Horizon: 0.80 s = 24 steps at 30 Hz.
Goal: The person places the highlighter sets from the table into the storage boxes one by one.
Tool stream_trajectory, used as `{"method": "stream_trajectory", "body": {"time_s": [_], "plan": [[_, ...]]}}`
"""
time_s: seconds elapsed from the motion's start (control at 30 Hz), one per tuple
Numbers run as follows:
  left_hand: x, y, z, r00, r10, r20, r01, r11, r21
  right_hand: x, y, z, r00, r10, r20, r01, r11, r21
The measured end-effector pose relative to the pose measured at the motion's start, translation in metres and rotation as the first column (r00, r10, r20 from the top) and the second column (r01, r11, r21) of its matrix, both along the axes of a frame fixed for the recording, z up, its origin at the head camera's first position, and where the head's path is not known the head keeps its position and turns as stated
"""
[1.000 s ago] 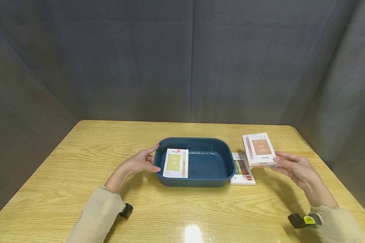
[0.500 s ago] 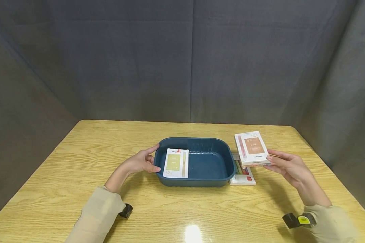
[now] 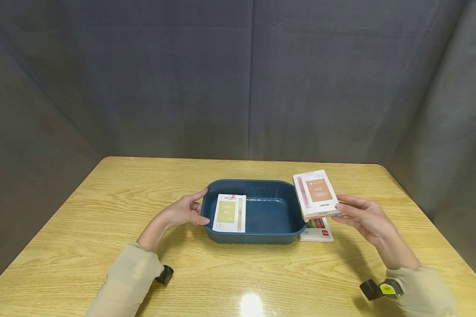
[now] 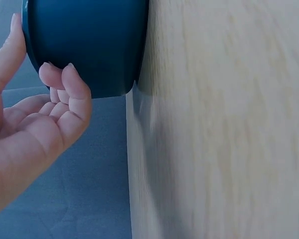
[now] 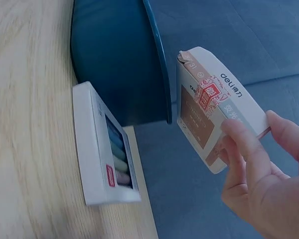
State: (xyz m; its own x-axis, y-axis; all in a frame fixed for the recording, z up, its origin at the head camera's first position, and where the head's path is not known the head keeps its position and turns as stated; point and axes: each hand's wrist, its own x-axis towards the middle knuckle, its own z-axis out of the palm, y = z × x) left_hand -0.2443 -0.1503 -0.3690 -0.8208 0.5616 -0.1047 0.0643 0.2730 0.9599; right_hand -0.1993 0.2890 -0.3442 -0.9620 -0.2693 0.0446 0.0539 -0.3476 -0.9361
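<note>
Saw a dark grey curtain [image 3: 174,79] across the upper half of the head view and a wood-grain surface [image 3: 222,273] across the lower half. Found a dark blue basin [image 3: 258,238] resting on it near mid-frame. Saw beige sleeves [image 3: 124,279] at lower left and lower right. Noted the left hand [image 3: 186,211] left of centre, gripping the basin's left end, with some fingers bent against the outer wall in the left wrist view. Noted the right hand [image 3: 362,218] at mid-right, pinching a corner of a white deli pen box [image 3: 316,193] between thumb and fingers. Saw this box tilted aloft right of centre, overlapping the basin's right rim in the head view but apart from it in the right wrist view. Found a yellow-panelled pen box [image 3: 229,213] inside the basin's left end. Found a windowed marker box [image 3: 316,235] lying on the surface just beside the basin's right end, partly hidden by the lifted box; could not tell whether touching the basin. Picked out black wrist devices [image 3: 164,275] at lower left and lower right, the latter with a yellow label [image 3: 388,289].
</note>
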Motion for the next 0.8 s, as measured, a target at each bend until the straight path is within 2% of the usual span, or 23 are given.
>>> {"method": "stream_trajectory", "body": {"time_s": [0.3, 0.6, 0.8], "plan": [[0.000, 0.000, 0.001, 1.000, -0.002, -0.003, 0.002, 1.000, -0.002, 0.000, -0.015, -0.002, 1.000, -0.001, -0.002, 0.001, 0.998, 0.056], [0.000, -0.001, 0.001, 1.000, -0.002, -0.005, 0.002, 1.000, -0.002, -0.001, -0.026, -0.003, 0.999, -0.030, 0.042, 0.026, 0.994, 0.107], [0.000, -0.001, 0.000, 1.000, 0.002, -0.004, -0.002, 1.000, -0.001, -0.001, -0.032, -0.003, 0.999, -0.027, 0.033, 0.022, 0.990, 0.138]]}}
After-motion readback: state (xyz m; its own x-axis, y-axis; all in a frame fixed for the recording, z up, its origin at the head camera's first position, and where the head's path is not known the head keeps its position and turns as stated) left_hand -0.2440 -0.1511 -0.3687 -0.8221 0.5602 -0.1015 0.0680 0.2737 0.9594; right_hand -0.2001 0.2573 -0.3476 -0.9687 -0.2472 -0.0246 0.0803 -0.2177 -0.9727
